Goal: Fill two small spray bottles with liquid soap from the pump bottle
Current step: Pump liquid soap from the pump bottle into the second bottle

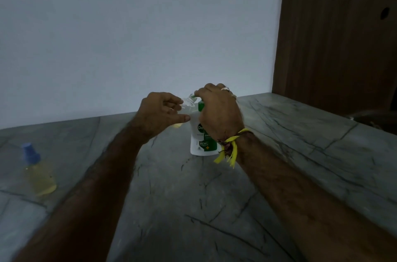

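On the grey marble desk (pixel 279 132) stood the white-and-green pump bottle (pixel 200 143), right hand (pixel 219 111) curled over its pump top. Just left, held tilted at the nozzle by the left hand (pixel 161 115): a small clear spray bottle (pixel 189 107), uncapped. Far left stood a blue-capped spray bottle (pixel 37 171) of yellow liquid.
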